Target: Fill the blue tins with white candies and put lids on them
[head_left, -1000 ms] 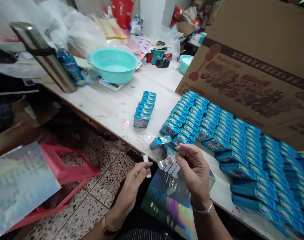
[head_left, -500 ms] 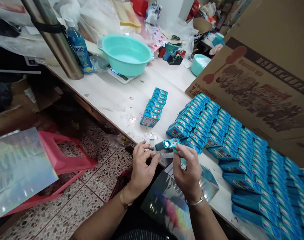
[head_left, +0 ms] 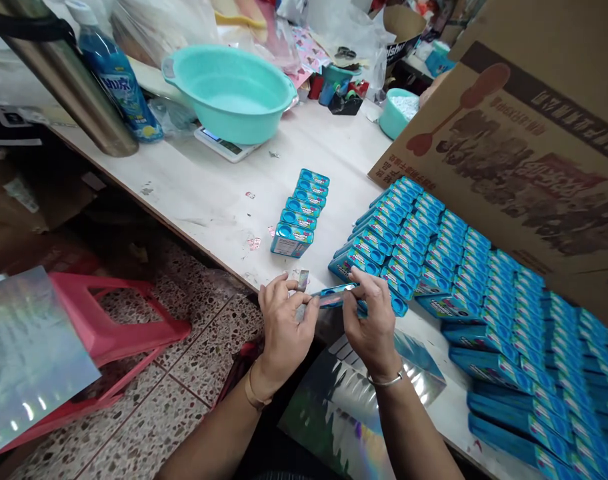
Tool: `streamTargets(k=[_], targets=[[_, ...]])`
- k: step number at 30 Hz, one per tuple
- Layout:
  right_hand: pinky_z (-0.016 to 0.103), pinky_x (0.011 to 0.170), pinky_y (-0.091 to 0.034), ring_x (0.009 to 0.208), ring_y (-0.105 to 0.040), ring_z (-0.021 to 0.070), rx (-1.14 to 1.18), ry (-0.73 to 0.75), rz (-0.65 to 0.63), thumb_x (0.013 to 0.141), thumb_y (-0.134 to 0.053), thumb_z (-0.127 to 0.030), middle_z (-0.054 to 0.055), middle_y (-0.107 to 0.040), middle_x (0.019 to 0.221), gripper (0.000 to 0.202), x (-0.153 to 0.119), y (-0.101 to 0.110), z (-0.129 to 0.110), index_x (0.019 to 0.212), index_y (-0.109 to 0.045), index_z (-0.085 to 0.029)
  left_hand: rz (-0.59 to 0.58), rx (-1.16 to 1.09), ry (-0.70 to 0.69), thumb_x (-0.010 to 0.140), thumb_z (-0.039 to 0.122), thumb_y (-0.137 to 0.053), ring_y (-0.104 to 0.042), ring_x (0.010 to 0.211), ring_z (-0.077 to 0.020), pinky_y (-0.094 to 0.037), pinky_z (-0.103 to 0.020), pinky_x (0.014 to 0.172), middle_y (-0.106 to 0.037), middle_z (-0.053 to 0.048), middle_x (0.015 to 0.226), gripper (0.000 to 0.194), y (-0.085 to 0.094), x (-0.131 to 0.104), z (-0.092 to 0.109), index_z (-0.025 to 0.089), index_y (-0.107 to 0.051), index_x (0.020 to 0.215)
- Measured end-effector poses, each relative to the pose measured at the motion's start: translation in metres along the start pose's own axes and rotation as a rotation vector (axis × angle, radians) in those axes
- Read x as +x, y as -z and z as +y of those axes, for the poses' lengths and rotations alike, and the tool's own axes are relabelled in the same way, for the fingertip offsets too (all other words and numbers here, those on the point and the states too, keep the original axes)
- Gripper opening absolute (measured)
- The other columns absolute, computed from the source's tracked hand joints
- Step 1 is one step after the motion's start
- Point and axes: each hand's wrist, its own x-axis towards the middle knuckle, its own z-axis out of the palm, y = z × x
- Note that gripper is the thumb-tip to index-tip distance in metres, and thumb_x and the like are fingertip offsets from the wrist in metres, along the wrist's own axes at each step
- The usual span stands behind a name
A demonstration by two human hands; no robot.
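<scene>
Between my two hands, at the table's front edge, is a small blue box point(head_left: 338, 293), turned so that a narrow side shows. My left hand point(head_left: 287, 320) pinches its left end, and a small shiny strip point(head_left: 303, 280) stands up by the fingertips. The fingers of my right hand point(head_left: 371, 320) are closed on the box's right end. Beyond my hands a short row of blue boxes point(head_left: 293, 240) stands on the white table point(head_left: 219, 220). Many more blue boxes point(head_left: 449, 303) stand in packed rows to the right.
A turquoise basin point(head_left: 231, 90) sits on a scale point(head_left: 224, 145), beside a blue bottle point(head_left: 121, 83) and a metal flask point(head_left: 69, 87). A large carton point(head_left: 524, 167) stands back right. A pink stool point(head_left: 119, 320) is at the left; shiny sheets point(head_left: 334, 413) lie near my lap.
The box between my hands has been tilted, so its printed top with the round spot no longer faces up. The view has shifted slightly closer to the table.
</scene>
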Motion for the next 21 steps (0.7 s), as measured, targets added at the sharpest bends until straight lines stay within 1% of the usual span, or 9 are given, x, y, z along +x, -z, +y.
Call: streamTargets(k=[5,8,11,13,17,21], targets=[[0.046,0.091,-0.055,0.108,-0.060,0.0244,-0.044,0.001,-0.059,0.093,-0.044,-0.012,0.014,-0.058,0.118,0.051,0.000,-0.001,0.006,0.142,-0.042,-0.026,-0.032,-0.034,0.042,0.091,0.029,-0.057,-0.050,0.119,-0.0275,-0.039,-0.048,0.104,-0.061,-0.008,0.101,0.018,-0.006,-0.001,-0.003,0.021,-0.067,0.077],[0.044,0.090,-0.056,0.108,-0.060,0.0242,-0.053,0.004,-0.107,0.094,-0.043,-0.012,0.015,-0.056,0.121,0.052,-0.001,-0.002,0.008,0.144,-0.041,-0.026,-0.062,-0.102,0.084,0.092,0.029,-0.055,-0.052,0.116,-0.0255,-0.042,-0.044,0.103,-0.060,-0.008,0.101,0.020,-0.011,-0.002,-0.005,0.021,-0.066,0.076],[0.043,0.092,-0.054,0.113,-0.058,0.0248,-0.052,-0.003,-0.155,0.094,-0.042,-0.012,0.014,-0.054,0.122,0.052,0.000,-0.003,0.008,0.144,-0.042,-0.026,-0.079,-0.174,0.114,0.092,0.029,-0.053,-0.055,0.111,-0.0234,-0.044,-0.041,0.102,-0.060,-0.007,0.098,0.023,-0.016,-0.002,-0.007,0.021,-0.064,0.074],[0.043,0.092,-0.053,0.114,-0.057,0.0253,-0.053,-0.032,-0.188,0.094,-0.042,-0.013,0.014,-0.054,0.123,0.051,0.002,-0.002,0.007,0.143,-0.043,-0.025,-0.084,-0.207,0.128,0.092,0.029,-0.052,-0.055,0.110,-0.0226,-0.044,-0.040,0.102,-0.060,-0.007,0.097,0.023,-0.018,-0.003,-0.007,0.021,-0.063,0.073],[0.045,0.091,-0.051,0.111,-0.057,0.0271,-0.087,-0.140,-0.234,0.093,-0.047,-0.019,0.013,-0.055,0.124,0.048,0.006,0.002,0.007,0.141,-0.045,-0.025,-0.076,-0.225,0.142,0.092,0.030,-0.052,-0.056,0.107,-0.0221,-0.045,-0.040,0.100,-0.059,-0.006,0.095,0.025,-0.021,-0.004,-0.008,0.021,-0.063,0.071],[0.043,0.092,-0.050,0.113,-0.054,0.0259,-0.032,-0.187,-0.237,0.093,-0.047,-0.019,0.012,-0.056,0.123,0.046,0.007,0.004,0.008,0.139,-0.046,-0.024,-0.028,-0.180,0.121,0.092,0.029,-0.053,-0.055,0.105,-0.0221,-0.045,-0.039,0.098,-0.059,-0.005,0.091,0.023,-0.025,-0.006,-0.013,0.021,-0.062,0.072]])
